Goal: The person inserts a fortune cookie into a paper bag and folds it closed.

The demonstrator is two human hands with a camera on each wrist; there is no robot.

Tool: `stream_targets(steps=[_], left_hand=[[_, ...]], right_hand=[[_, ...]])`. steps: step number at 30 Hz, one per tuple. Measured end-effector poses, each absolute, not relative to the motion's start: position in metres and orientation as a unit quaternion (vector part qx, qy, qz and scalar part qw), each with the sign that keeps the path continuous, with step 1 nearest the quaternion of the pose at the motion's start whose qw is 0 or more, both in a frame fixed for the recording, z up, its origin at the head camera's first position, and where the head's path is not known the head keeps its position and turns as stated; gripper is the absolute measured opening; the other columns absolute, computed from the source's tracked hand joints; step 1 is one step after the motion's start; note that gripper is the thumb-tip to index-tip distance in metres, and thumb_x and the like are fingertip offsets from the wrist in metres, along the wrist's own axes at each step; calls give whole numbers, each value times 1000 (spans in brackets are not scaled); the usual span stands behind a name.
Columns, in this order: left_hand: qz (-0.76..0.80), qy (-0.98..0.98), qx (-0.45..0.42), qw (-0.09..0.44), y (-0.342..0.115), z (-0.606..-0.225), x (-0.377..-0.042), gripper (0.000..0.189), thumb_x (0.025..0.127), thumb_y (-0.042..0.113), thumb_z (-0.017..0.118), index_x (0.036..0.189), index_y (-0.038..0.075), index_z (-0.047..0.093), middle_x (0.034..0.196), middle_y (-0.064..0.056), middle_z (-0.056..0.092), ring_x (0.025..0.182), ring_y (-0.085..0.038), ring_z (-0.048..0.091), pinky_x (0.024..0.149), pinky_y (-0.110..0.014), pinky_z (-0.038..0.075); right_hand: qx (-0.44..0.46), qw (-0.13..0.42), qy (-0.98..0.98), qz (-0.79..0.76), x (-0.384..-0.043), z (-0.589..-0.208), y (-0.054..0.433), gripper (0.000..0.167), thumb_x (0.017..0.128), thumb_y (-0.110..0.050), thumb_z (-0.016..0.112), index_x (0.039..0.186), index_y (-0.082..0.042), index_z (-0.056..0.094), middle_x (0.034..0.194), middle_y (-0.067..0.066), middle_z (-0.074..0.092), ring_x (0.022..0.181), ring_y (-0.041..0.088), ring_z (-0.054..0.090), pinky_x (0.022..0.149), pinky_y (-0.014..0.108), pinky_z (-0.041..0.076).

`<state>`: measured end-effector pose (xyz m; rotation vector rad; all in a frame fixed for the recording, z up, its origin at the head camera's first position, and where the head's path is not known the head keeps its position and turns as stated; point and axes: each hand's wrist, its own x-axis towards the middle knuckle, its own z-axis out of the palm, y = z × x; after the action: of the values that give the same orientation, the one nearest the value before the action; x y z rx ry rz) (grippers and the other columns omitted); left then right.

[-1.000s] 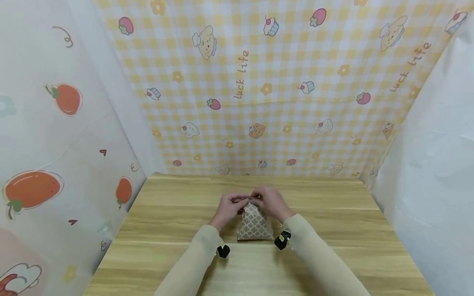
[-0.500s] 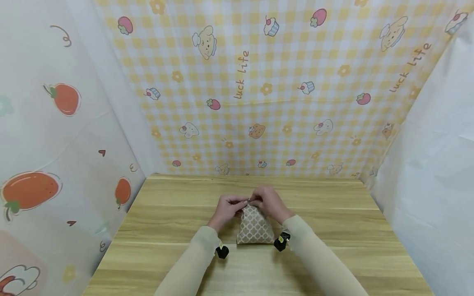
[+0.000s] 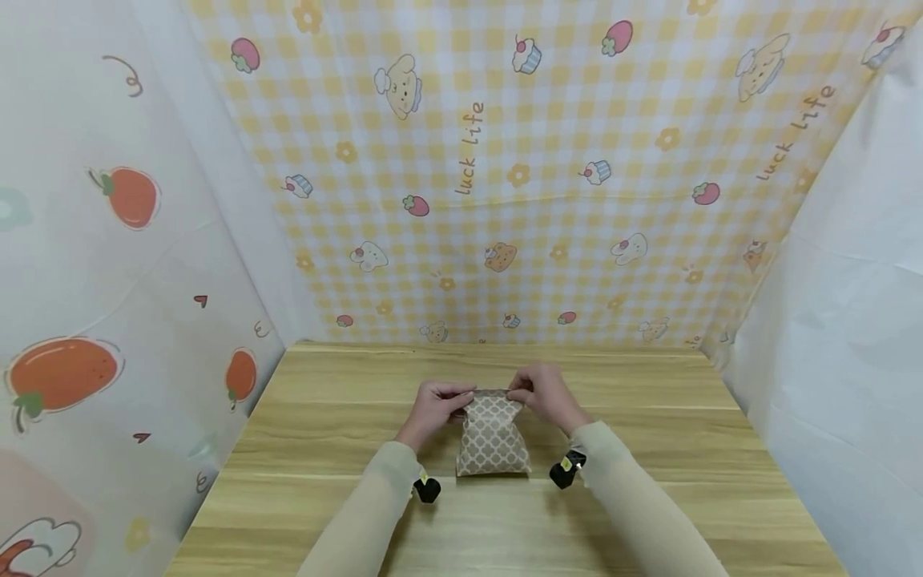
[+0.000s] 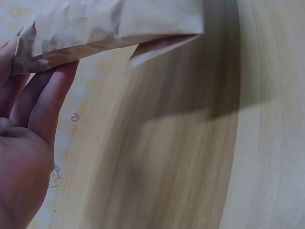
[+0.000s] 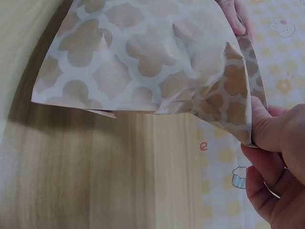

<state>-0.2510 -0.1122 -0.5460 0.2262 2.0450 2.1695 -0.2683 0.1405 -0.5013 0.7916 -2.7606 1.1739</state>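
Note:
A small brown paper bag with a white lattice pattern stands in the middle of the wooden table. My left hand pinches its top edge at the left corner, thumb in front and fingers behind. At the top right corner my right hand pinches the edge between thumb and forefinger. The right wrist view shows the paper bag creased, its top edge spread between both hands. In the left wrist view a folded paper flap hangs out at the bag's bottom. What is inside the bag is hidden.
The wooden table ends at a yellow checked cloth backdrop. A printed white sheet walls the left side, and a plain white sheet the right. Black wrist cameras hang under both sleeves near the table.
My hands have moved apart, the right one to the right and the left one slightly left. The bag's top, gathered narrow before, is now spread wide and straight.

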Motion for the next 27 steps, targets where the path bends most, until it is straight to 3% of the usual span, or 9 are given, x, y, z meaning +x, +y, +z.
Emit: stream_targets(steps=[5,10,18,27], left_hand=[[722,682,80,89,-113,-551,-251,26,96,6,75,120,-6,74,96,-14,80,64,-11,72,67,-34,64],[726,675,74,111,-112,-549,-250,29,101,5,68,127,-6,70,112,-24,76,73,-14,76,73,-37,64],[742,655,61,128,-111,-553,-251,35,105,7,61,136,-9,62,124,-26,70,87,-22,79,80,-41,63],[729,672,32,125,-106,-559,-251,32,105,6,59,135,-5,66,135,-24,67,97,-25,77,83,-37,63]], right_hand=[[258,26,-889,377,-267,-506,142,12,89,-6,82,81,-13,77,75,-3,73,60,2,62,56,23,54],[250,29,-886,391,-268,-508,143,11,89,-5,82,81,-12,78,76,-3,74,62,8,66,57,24,55],[244,33,-884,397,-270,-509,147,5,89,-1,79,91,-5,82,87,6,78,72,13,70,64,25,58],[225,35,-902,367,-267,-519,144,10,89,3,78,90,-6,81,83,5,77,71,11,69,64,25,58]])
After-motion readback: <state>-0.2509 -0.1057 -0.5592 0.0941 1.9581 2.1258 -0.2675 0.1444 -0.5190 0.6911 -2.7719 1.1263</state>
